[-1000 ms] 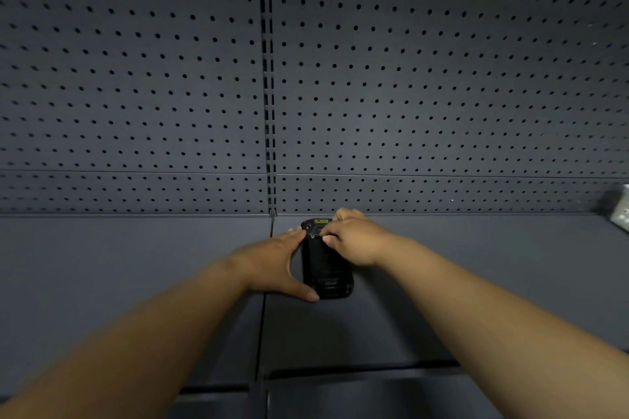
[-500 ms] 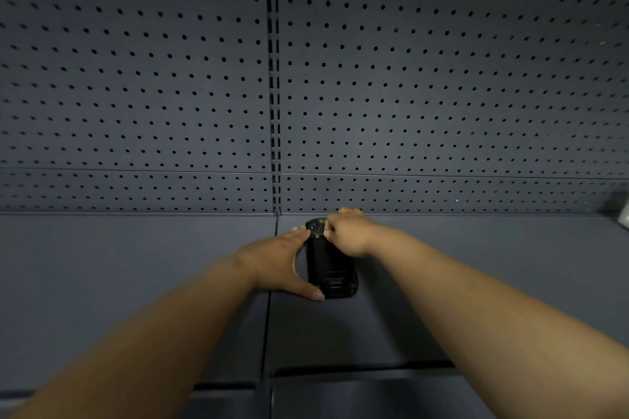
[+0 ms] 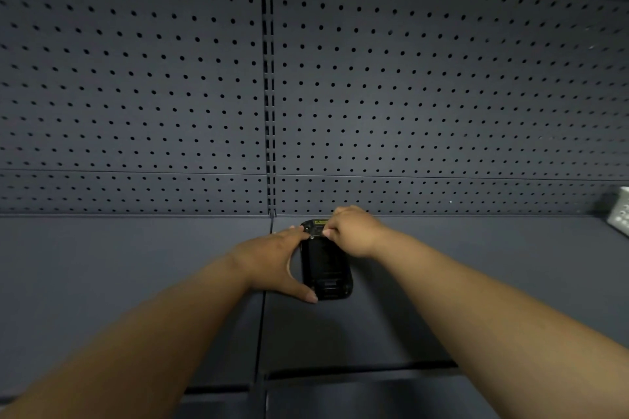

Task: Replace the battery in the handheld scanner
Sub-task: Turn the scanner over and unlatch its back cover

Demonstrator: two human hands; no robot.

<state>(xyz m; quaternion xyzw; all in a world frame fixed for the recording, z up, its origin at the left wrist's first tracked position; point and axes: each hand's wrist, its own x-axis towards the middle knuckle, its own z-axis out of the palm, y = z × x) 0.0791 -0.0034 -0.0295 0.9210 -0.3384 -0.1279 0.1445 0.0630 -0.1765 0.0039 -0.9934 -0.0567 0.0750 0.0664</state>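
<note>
Bracing scanner (image 3: 326, 269) on shelf (image 3: 442, 282): left hand (image 3: 272, 260) spread; right hand (image 3: 354, 231) pinching top.

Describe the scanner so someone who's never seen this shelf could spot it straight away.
Find the dark pegboard wall and drop to the grey shelf below it. The scanner lies flat near the middle seam, between the left hand and the right hand. It is the only glossy black thing there.

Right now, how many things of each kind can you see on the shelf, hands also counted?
Hands: 2, the left hand and the right hand, both touching the scanner
Black handheld scanner: 1, lying on the shelf
Pale object at the right edge, cut off, kind unclear: 1
Total: 4
</note>
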